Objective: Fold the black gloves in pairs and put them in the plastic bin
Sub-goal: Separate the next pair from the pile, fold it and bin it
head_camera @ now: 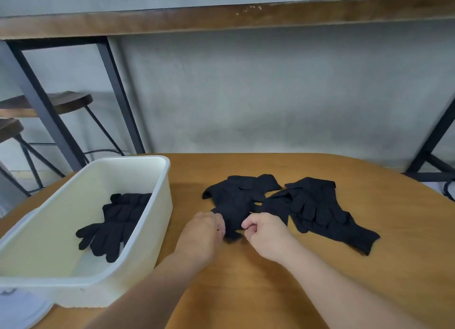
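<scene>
A loose pile of black gloves (pixel 242 193) lies on the wooden table (pixel 246 286), with more black gloves (pixel 320 210) spread to its right. My left hand (pixel 204 230) and my right hand (pixel 264 231) both pinch the near end of one black glove (pixel 232 220) from that pile, one hand on each side. The cream plastic bin (pixel 157 205) stands to the left. Folded black gloves (pixel 115 222) lie inside it against its right wall.
A white lid or plate (pixel 22 309) sits at the table's near left corner beside the bin. Beyond the table stand dark stools (pixel 61 102), a black metal frame (pixel 44 107) and a grey wall. The table's far edge curves just behind the gloves.
</scene>
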Action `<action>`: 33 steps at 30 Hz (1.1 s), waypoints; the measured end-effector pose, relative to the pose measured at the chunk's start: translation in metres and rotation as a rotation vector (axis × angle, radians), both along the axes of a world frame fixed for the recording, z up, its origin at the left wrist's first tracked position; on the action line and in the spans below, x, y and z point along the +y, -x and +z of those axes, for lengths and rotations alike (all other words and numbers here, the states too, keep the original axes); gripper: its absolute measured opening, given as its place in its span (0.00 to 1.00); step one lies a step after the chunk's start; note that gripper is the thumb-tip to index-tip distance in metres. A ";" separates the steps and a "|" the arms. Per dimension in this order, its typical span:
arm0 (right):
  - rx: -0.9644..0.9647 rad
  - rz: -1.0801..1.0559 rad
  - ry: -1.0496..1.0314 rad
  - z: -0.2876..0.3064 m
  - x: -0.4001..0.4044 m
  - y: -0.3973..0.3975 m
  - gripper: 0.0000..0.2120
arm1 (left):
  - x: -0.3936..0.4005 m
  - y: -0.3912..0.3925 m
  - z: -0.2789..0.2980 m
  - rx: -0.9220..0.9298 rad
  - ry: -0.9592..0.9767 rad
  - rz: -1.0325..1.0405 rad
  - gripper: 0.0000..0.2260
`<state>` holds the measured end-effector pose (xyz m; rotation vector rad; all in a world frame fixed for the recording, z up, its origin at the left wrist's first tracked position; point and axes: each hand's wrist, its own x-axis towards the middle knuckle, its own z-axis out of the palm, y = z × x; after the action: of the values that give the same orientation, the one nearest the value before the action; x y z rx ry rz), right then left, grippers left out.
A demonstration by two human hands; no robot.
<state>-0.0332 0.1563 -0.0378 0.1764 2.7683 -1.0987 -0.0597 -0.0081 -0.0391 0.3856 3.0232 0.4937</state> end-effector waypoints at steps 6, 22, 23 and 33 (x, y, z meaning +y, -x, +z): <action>0.024 -0.091 0.031 0.011 0.006 0.000 0.15 | 0.005 -0.005 0.017 -0.077 -0.496 0.166 0.07; 0.082 0.051 0.175 0.047 0.013 -0.071 0.32 | 0.008 -0.037 0.042 -0.807 -1.750 0.433 0.12; 0.100 0.079 0.171 0.046 0.011 -0.079 0.34 | 0.010 -0.040 0.040 -0.827 -1.753 0.452 0.12; 0.305 -0.060 0.068 0.079 0.028 -0.089 0.06 | 0.019 -0.063 0.063 -0.314 -1.043 0.359 0.11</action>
<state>0.0555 0.1844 0.0417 0.0901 3.0003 -1.3339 0.0030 0.0111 0.0244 -0.2153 2.2756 1.9159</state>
